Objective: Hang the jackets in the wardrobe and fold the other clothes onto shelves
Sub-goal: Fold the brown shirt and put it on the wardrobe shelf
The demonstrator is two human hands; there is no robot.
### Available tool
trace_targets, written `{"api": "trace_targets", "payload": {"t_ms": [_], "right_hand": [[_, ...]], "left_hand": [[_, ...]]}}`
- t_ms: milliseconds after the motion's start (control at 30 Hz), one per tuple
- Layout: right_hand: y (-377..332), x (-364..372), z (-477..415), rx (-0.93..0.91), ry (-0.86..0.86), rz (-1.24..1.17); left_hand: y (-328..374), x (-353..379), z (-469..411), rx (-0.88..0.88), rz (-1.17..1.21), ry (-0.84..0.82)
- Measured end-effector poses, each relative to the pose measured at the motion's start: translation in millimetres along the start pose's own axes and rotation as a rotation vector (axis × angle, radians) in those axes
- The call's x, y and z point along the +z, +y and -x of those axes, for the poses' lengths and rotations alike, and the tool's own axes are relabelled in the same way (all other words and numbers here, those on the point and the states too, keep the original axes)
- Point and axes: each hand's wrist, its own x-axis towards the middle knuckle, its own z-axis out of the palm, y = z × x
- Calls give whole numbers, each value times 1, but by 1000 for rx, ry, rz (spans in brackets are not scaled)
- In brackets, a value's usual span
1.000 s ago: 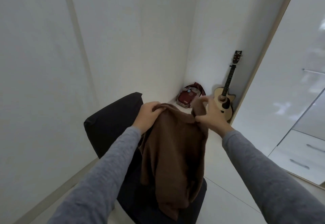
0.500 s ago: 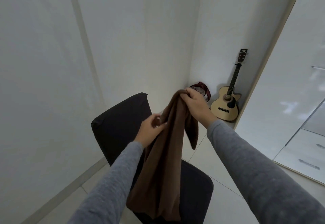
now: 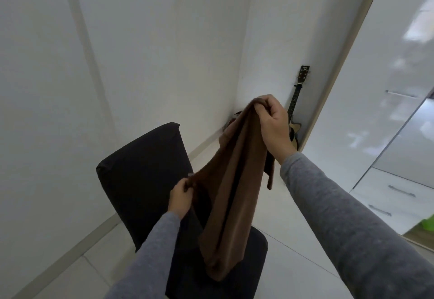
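Note:
A brown garment [image 3: 230, 195] hangs in long folds in front of me, above a black chair [image 3: 141, 176]. My right hand [image 3: 273, 124] grips its top edge, raised high toward the room corner. Lower and to the left, my left hand [image 3: 180, 198] pinches a side edge of the same cloth. The garment's bottom end dangles over the chair seat. The white glossy wardrobe [image 3: 385, 101] stands at the right, its doors seen edge-on.
A small guitar [image 3: 296, 110] leans in the corner beside the wardrobe side panel. White drawers [image 3: 394, 195] with metal handles sit low at the right. A green object [image 3: 428, 222] shows at the right edge. White walls close in on the left.
My right hand has lifted the garment's top higher and further right. My left hand has slid down the cloth, stretching it out lengthwise. The camera view has shifted slightly.

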Motion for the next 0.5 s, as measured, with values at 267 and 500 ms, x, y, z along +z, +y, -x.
{"api": "trace_targets", "payload": {"t_ms": [267,500], "right_hand": [[56,-27,12,167,61,364],[82,-20,-7,235,-69,346]], "left_hand": [[46,-77,4,184,-13,375],[73,-102,33,330,-304,677]]}}
